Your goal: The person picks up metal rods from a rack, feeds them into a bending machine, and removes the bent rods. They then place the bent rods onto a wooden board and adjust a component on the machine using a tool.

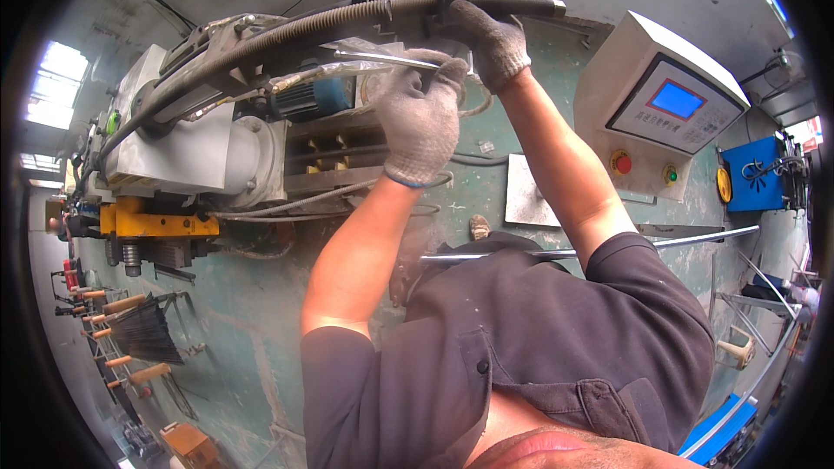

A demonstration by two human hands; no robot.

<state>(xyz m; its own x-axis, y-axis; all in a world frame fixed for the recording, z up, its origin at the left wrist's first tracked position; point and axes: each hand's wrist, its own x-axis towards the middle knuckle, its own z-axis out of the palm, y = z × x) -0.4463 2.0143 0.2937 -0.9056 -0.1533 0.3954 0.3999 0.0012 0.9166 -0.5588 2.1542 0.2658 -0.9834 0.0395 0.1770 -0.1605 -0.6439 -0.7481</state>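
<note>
My left hand, in a grey-white knitted work glove, is closed in front of the machine. A slim silver metal rod sticks out leftward from its fingers; its far end is hard to make out. Higher up and to the right, my right hand, gloved the same way, curls its fingers round a dark metal bar beside a small block on it. The fingertips are partly hidden. A ribbed hose runs from the bar's left end along the machine.
A blue motor and cables sit within the machine. At right stands a control cabinet with a blue screen and red and green buttons. A long metal tube crosses by my waist. Wooden-handled tools hang at left.
</note>
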